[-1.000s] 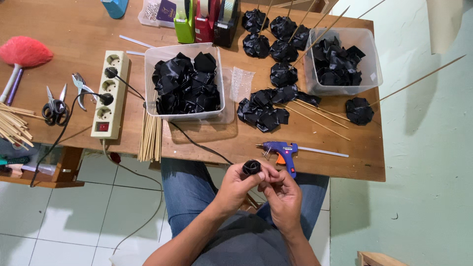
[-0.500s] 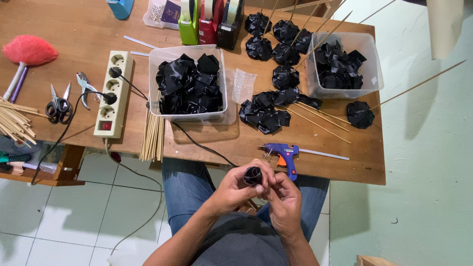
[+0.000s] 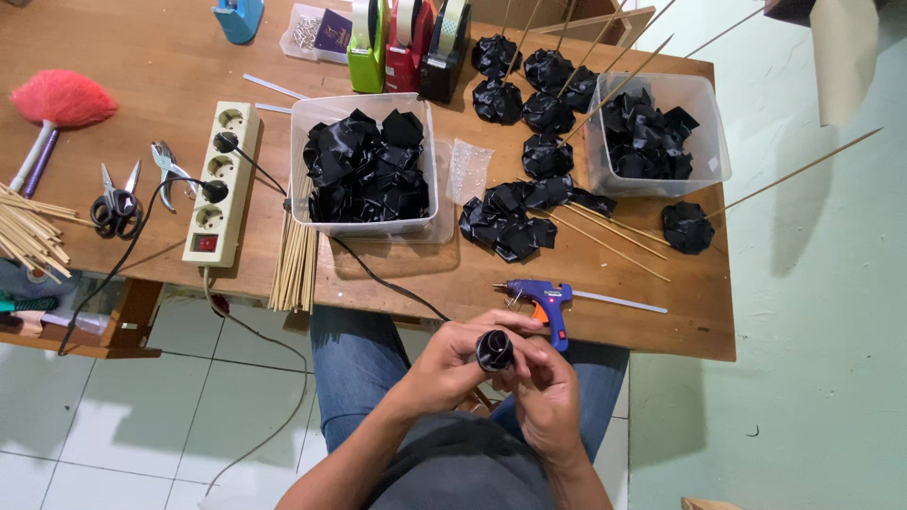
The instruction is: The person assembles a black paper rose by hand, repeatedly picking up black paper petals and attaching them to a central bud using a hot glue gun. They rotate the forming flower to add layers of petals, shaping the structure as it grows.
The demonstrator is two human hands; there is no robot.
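Note:
Both of my hands are together over my lap, just below the table's front edge. My left hand (image 3: 452, 364) and my right hand (image 3: 543, 382) pinch a small rolled black ribbon bud (image 3: 494, 350) between their fingers. A blue hot glue gun (image 3: 543, 298) lies on the wooden table (image 3: 170, 66) right above my hands, its clear glue stick pointing right. Loose black ribbon pieces (image 3: 510, 217) lie in a heap farther up.
Two clear plastic tubs of black folded pieces (image 3: 364, 170) (image 3: 652, 132) stand on the table. Finished black roses on skewers (image 3: 548, 90) lie at the back. A power strip (image 3: 219, 184), scissors (image 3: 115, 203), pliers (image 3: 165, 170), skewer bundles (image 3: 295, 260), tape dispensers (image 3: 406, 42) sit left and centre.
My hands have stayed over my lap and turned the black bud slightly between the fingers. The table's things have not moved; only the camera's view shifted a little.

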